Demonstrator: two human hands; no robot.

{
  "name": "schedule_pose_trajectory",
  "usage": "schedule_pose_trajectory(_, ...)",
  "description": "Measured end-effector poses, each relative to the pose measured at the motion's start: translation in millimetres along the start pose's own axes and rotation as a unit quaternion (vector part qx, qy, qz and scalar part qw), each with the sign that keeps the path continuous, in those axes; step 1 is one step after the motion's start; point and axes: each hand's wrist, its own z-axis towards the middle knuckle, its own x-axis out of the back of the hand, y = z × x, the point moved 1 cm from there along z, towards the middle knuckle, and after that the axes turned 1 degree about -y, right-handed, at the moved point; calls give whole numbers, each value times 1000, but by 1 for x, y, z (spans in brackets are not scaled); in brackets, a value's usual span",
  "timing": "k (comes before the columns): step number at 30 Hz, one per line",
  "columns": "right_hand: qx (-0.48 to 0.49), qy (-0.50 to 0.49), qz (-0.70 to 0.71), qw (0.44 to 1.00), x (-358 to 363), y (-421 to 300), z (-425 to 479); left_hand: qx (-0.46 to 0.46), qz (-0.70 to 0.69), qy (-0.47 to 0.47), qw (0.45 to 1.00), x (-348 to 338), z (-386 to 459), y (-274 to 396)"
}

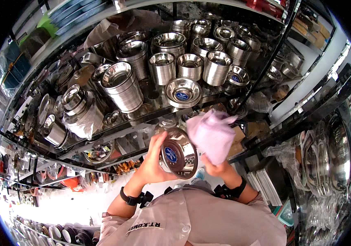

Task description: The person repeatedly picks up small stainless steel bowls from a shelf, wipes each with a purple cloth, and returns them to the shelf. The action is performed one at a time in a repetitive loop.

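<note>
My left hand [154, 166] grips a shiny stainless steel bowl [181, 153] by its rim, tilted so that its inside with a blue round sticker shows. Just to the right, my right hand [220, 167] holds a pale pink cloth [213, 133], bunched and raised beside the bowl's rim. Cloth and bowl look close together; whether they touch I cannot tell. In front, on a glass shelf, a short stack of steel bowls [183, 92] with a blue sticker stands near the edge, and tall stacks of steel bowls [123, 87] rise behind and to its left.
A dark shelf edge [151, 115] runs across in front of my hands. Plastic-wrapped metalware [83, 117] stands at the left of the shelf. A cardboard box [237, 140] lies below on the right. At the right side, large steel trays [338, 153] stand in a rack beside plastic wrapping.
</note>
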Motion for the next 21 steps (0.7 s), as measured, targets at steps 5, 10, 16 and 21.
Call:
schedule_pose_trajectory(5, 36, -206, -156, 965, -14, -12, 27, 65, -61, -65, 994, 0, 3, 4)
schedule_pose_trajectory(10, -111, -225, -151, 956, -9, -21, 29, 14, 37, 39, 998, -2, 6, 2)
schedule_pose_trajectory(16, -353, -128, 269, 887, -10, -3, 3, -31, 140, 10, 990, -13, 10, -4)
schedule_pose_trajectory(21, -335, -32, 415, 846, -11, -2, 1, -103, 139, -9, 985, -23, 9, -7)
